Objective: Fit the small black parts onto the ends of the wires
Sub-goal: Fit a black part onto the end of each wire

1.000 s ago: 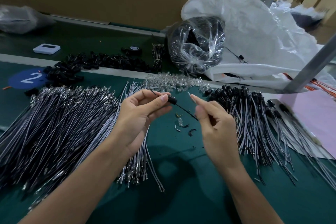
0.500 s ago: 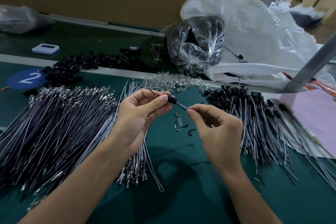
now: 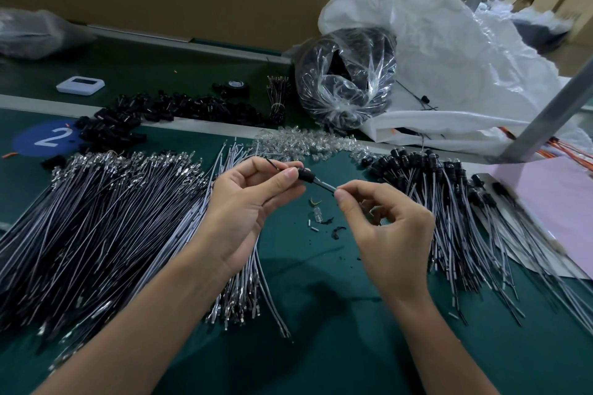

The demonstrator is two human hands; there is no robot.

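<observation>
While pinched by both hands, black part (image 3: 306,175) sits between fingertips.

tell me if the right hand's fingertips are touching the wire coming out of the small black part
Touching. The head view shows the right hand pinching the wire between thumb and forefinger, no gap, just past the small black part held in the left hand.

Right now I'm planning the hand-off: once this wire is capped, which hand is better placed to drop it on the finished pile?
Right hand: it pinches the wire beside the capped bundle.
</observation>
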